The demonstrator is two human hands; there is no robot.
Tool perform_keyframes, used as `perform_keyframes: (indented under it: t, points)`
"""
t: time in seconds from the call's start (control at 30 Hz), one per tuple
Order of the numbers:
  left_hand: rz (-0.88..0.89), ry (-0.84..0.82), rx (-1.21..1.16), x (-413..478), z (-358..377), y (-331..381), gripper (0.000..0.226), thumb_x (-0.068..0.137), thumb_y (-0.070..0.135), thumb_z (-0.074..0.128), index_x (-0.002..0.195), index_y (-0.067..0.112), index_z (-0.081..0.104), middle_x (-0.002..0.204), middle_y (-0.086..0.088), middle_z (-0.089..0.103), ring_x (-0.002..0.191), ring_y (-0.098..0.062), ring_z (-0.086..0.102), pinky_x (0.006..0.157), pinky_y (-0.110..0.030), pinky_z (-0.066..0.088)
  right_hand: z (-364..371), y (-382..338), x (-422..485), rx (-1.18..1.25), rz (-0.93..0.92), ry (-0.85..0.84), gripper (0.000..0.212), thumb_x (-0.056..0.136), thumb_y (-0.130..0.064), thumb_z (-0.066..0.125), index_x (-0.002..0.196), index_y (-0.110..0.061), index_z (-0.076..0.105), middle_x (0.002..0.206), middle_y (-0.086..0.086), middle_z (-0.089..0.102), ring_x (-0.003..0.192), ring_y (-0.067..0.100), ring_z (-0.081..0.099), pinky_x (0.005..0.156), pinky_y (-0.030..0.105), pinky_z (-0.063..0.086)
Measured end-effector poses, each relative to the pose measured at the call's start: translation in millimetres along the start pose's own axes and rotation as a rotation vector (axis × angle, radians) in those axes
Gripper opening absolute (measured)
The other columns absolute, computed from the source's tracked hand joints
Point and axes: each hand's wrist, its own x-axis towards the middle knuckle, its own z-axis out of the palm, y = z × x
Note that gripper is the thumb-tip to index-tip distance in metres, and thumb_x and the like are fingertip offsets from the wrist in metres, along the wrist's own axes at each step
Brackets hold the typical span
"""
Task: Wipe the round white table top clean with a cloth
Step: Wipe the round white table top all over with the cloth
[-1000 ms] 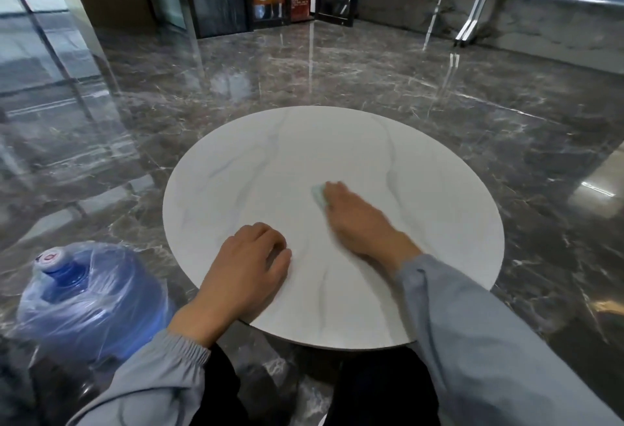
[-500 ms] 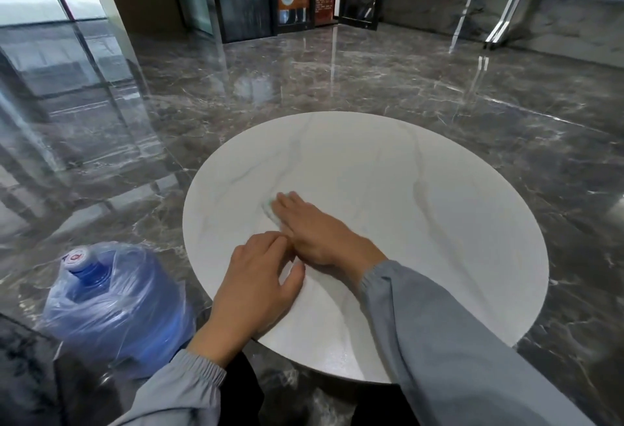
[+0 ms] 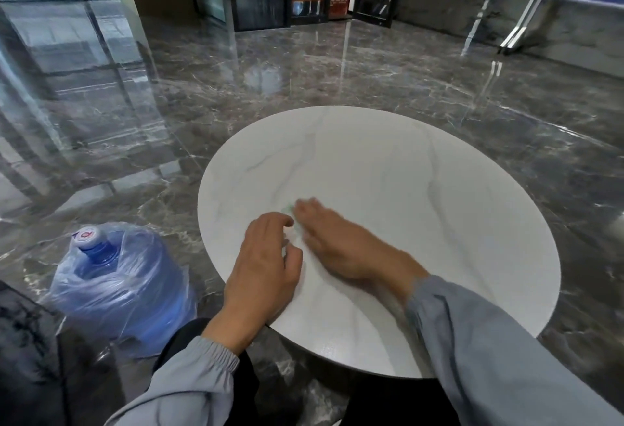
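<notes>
Your right hand (image 3: 341, 243) lies flat, palm down, on the near-left part of the round white table top (image 3: 422, 189), fingers stretched out together and blurred. Under its fingertips a sliver of pale green cloth (image 3: 289, 210) shows; most of it is hidden by the hand, so it seems to be pressed flat against the surface rather than gripped. Your left hand (image 3: 261, 263) rests on the table just beside the right one, at the near-left rim, fingers loosely curled and holding nothing, its fingertips close to the cloth. Both grey sleeves reach in from the bottom edge. On the dark marble floor (image 3: 337, 67) to the left of the table stands a blue water jug (image 3: 118, 277) wrapped in clear plastic.
</notes>
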Motion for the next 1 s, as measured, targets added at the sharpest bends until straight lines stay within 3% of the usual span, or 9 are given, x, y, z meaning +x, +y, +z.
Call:
perform_keyframes:
  t: [0.07,0.13,0.23,0.33,0.43,0.6,0.73,0.83,1.0]
  points:
    - [-0.011,0.047,-0.027,0.0,-1.2,0.0,0.027,0.093,0.006,0.061,0.118,0.016,0.055,0.112,0.007,0.053,0.104,-0.008,0.047,0.091,-0.021,0.038,7.1,-21.0,-28.7,0.072,-0.137,-0.025,0.053,0.112,-0.038,0.026,0.163,-0.03,0.013,0.171,-0.012,0.004,0.156,0.004,-0.005,0.126,0.025,0.002]
    - [-0.014,0.065,-0.022,0.4,-1.5,-0.4,0.026,0.095,0.007,0.055,0.12,0.014,0.057,0.115,0.004,0.056,0.106,-0.01,0.049,0.093,-0.024,0.04,2.8,-10.3,-44.4,0.042,-0.143,-0.053,0.054,0.112,-0.039,0.023,0.163,-0.035,0.008,0.171,-0.016,0.0,0.154,-0.003,-0.009,0.125,0.022,-0.001]
    - [-0.018,0.057,-0.03,-1.4,-1.8,-1.4,0.028,0.094,0.004,0.05,0.12,0.011,0.059,0.115,0.0,0.06,0.108,-0.013,0.051,0.095,-0.018,0.036,-19.5,47.5,-44.7,-0.086,0.095,-0.043,0.054,0.112,-0.035,0.021,0.163,-0.034,0.003,0.171,-0.014,-0.003,0.154,-0.001,-0.009,0.127,0.029,-0.001]
    - [-0.054,0.046,-0.041,-1.8,-2.8,-0.7,0.028,0.095,0.0,0.054,0.12,0.011,0.061,0.114,0.002,0.061,0.109,-0.011,0.052,0.092,-0.014,0.033,-31.5,72.7,-43.9,-0.085,0.28,0.005,0.055,0.112,-0.031,0.023,0.163,-0.028,0.002,0.172,-0.006,-0.002,0.156,0.007,-0.006,0.123,0.023,-0.005]
    - [-0.043,0.032,-0.023,-2.2,-2.3,-0.6,0.024,0.095,0.005,0.055,0.116,0.015,0.062,0.108,0.005,0.06,0.102,-0.011,0.052,0.088,-0.02,0.037,-12.5,33.9,-52.8,-0.103,0.155,0.015,0.057,0.112,-0.031,0.025,0.163,-0.026,0.001,0.171,-0.006,-0.004,0.157,0.009,-0.009,0.118,0.016,-0.01]
    - [-0.021,0.009,0.028,-0.7,1.2,-4.9,0.016,0.093,0.014,0.059,0.107,0.017,0.065,0.098,0.008,0.06,0.095,-0.014,0.055,0.088,-0.033,0.047,7.0,-16.0,-90.7,-0.083,-0.127,-0.052,0.055,0.112,-0.04,0.02,0.162,-0.037,-0.002,0.168,-0.021,-0.01,0.152,-0.005,-0.016,0.123,0.019,-0.008]
    - [0.043,-0.03,0.07,0.1,3.4,-5.3,0.017,0.092,0.025,0.055,0.102,0.02,0.068,0.1,0.009,0.063,0.097,-0.015,0.057,0.089,-0.035,0.048,-20.6,55.9,-84.1,-0.144,0.149,-0.026,0.054,0.112,-0.032,0.022,0.162,-0.036,0.0,0.169,-0.015,-0.005,0.155,0.001,-0.008,0.118,0.014,-0.012]
    - [0.047,-0.034,0.082,0.7,4.5,-6.5,0.019,0.093,0.026,0.055,0.104,0.022,0.07,0.104,0.008,0.065,0.103,-0.015,0.058,0.092,-0.037,0.049,-29.8,73.0,-79.2,-0.078,0.314,0.016,0.054,0.112,-0.029,0.023,0.163,-0.029,0.003,0.17,-0.009,-0.003,0.157,0.008,-0.007,0.121,0.02,-0.007]
    - [0.029,-0.053,0.067,0.5,4.2,-6.0,0.022,0.094,0.029,0.053,0.106,0.023,0.07,0.106,0.009,0.065,0.107,-0.014,0.057,0.095,-0.037,0.048,22.9,-26.0,-94.5,-0.067,-0.069,0.011,0.058,0.111,-0.032,0.027,0.164,-0.028,0.002,0.17,-0.011,-0.007,0.155,0.004,-0.013,0.125,0.025,-0.007]
